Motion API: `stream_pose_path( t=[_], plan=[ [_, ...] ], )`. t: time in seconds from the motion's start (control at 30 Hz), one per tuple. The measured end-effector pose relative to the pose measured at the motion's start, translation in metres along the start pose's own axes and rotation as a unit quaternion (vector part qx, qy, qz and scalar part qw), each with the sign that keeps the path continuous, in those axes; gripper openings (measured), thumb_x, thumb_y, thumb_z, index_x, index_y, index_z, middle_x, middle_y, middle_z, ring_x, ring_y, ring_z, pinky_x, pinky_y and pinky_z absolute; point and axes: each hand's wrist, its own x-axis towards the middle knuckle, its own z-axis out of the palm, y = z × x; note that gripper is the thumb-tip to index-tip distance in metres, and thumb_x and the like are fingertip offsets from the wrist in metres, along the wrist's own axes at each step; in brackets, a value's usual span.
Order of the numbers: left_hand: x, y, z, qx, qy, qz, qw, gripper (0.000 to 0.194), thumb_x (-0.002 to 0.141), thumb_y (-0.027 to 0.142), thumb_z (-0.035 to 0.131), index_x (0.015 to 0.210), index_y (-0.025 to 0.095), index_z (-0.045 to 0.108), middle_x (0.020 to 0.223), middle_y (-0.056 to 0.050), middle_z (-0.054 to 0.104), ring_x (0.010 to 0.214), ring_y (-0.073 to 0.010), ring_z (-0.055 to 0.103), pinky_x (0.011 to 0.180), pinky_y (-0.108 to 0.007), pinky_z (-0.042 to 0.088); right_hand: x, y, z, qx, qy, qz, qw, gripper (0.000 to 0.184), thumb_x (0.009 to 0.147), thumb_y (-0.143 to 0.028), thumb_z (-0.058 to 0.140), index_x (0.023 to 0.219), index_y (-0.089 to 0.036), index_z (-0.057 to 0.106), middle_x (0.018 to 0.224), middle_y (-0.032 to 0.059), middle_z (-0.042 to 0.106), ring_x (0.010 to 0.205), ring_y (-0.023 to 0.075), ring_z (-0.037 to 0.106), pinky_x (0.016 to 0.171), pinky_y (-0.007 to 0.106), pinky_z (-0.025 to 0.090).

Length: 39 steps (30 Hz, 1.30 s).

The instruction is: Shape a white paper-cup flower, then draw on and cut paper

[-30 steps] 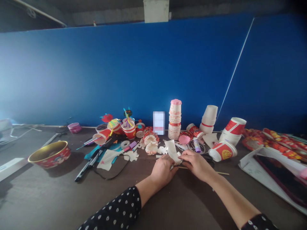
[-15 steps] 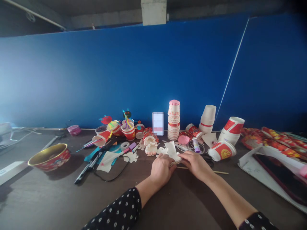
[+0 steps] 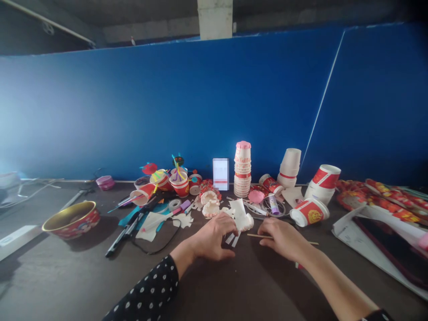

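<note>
Paper (image 3: 237, 213) lying just in front of the cup tower (image 3: 242, 174), crumpled white bit (image 3: 248, 222) against its near edge.

Left hand (image 3: 213, 235) sits nearer than the tower and left of it, fingers bent, thumb spread well away; a couple of white strips (image 3: 235, 240) lie by the fingertips. Right hand (image 3: 282, 238) is nearer and right of the tower, fingers curled, thumb apart from them; a stick (image 3: 254, 236) runs underneath, can't tell if they touch. Blue wall (image 3: 167, 102) closes things off behind the tower, and a white tray (image 3: 359, 245) pokes in well to its right. Wiggle room's all on the near side of the tower, where the dark tabletop (image 3: 234, 290) stretches out below both hands.
</note>
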Motion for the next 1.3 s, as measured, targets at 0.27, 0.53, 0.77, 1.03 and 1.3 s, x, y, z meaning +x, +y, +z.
stream_pose_path(
  t=[0.27,0.53,0.77,1.03,1.3],
  plan=[
    [-0.001,-0.007,0.021,0.075,-0.041,0.009,0.996,0.013,0.079,0.022,0.048,0.071,0.018,0.058,0.077,-0.004,0.058,0.080,-0.0145,0.050,0.076,-0.025,0.037,0.001,-0.004,0.008,-0.002,0.003,-0.026,1.000,0.015,0.075,-0.011,0.047,0.069,-0.020,0.058,0.071,0.0014,0.058,0.071,0.0143,0.054,0.063,0.023,0.036],
    [0.000,0.004,0.035,0.081,-0.023,0.024,0.996,0.015,0.081,0.025,0.046,0.080,0.015,0.057,0.081,-0.005,0.057,0.076,-0.0139,0.050,0.070,-0.024,0.040,-0.002,-0.007,0.002,0.007,-0.019,-0.032,0.999,0.016,0.077,-0.013,0.043,0.071,-0.019,0.056,0.074,0.0023,0.058,0.073,0.0147,0.053,0.064,0.023,0.035],
    [0.002,0.006,0.040,0.082,-0.017,0.030,0.996,0.019,0.084,0.030,0.043,0.084,0.016,0.056,0.087,-0.005,0.058,0.081,-0.0145,0.051,0.075,-0.026,0.040,-0.003,-0.010,-0.002,0.037,-0.011,-0.029,0.999,0.015,0.078,-0.014,0.042,0.072,-0.019,0.055,0.076,0.0026,0.057,0.076,0.0157,0.053,0.066,0.024,0.037],
    [0.006,0.010,0.051,0.152,-0.005,0.024,0.988,0.025,0.086,0.029,0.039,0.073,0.016,0.058,0.076,-0.004,0.059,0.074,-0.0145,0.049,0.068,-0.027,0.037,-0.004,-0.015,-0.003,0.042,-0.024,-0.034,0.998,0.015,0.077,-0.015,0.042,0.070,-0.018,0.055,0.074,0.0025,0.057,0.073,0.0148,0.053,0.064,0.023,0.035],
    [0.007,0.012,0.060,0.117,0.016,-0.046,0.992,0.022,0.084,0.030,0.043,0.076,0.015,0.057,0.075,-0.004,0.057,0.073,-0.0143,0.049,0.068,-0.025,0.038,-0.003,-0.018,0.002,0.036,-0.030,-0.053,0.998,0.017,0.075,-0.013,0.042,0.067,-0.019,0.056,0.072,0.0016,0.055,0.071,0.0143,0.052,0.062,0.023,0.034]
  ],
)
